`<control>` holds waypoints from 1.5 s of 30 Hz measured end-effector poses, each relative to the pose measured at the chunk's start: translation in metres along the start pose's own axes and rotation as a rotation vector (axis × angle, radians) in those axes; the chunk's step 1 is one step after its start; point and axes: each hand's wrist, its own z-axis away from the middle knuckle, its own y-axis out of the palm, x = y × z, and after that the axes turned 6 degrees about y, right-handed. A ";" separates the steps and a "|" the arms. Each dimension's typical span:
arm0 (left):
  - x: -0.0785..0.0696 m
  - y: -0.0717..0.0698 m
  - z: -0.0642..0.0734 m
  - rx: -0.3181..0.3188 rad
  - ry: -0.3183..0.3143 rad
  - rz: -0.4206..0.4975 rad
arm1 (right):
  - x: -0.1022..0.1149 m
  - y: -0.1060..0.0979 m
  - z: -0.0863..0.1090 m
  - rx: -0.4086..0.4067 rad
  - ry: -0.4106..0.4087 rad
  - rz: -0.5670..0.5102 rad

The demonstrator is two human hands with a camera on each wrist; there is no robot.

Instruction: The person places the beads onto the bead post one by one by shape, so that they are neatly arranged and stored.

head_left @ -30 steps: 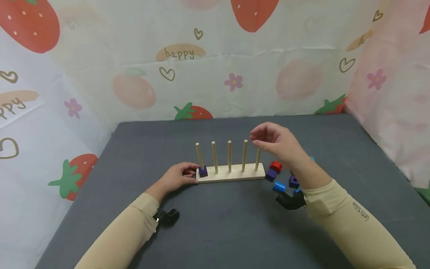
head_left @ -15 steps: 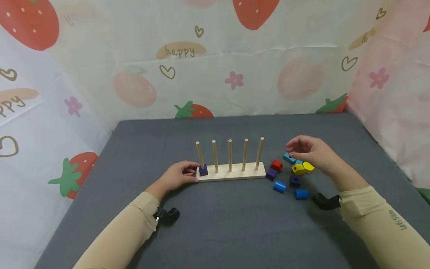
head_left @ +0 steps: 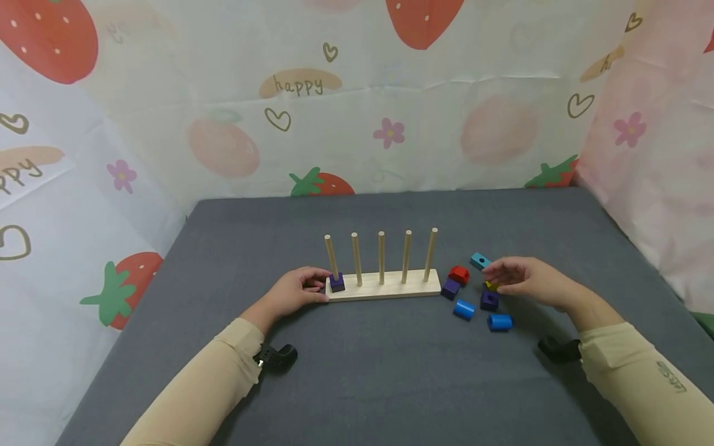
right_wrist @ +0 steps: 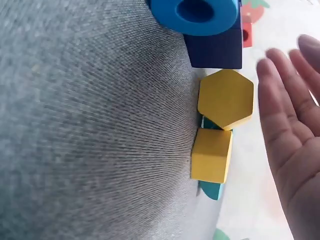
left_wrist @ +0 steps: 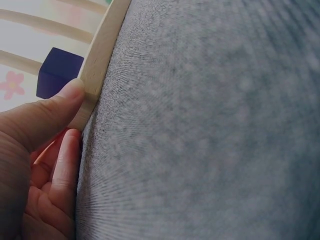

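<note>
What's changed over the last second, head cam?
The right hand moved right, away from the rightmost peg, then down toward the yellow blocks, now partly hiding them in the head view. No block visibly picked up or released. Unchanged: left hand at the left end of the wooden base, purple block on the leftmost peg.
</note>
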 end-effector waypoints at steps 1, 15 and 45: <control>0.000 0.000 0.000 -0.001 0.001 0.001 | 0.000 0.000 0.001 0.007 -0.001 -0.001; 0.000 0.000 0.000 0.004 -0.009 0.000 | -0.011 0.008 -0.001 0.108 0.037 0.085; -0.001 0.000 0.001 0.003 -0.005 0.004 | -0.004 0.000 0.003 0.056 0.022 0.167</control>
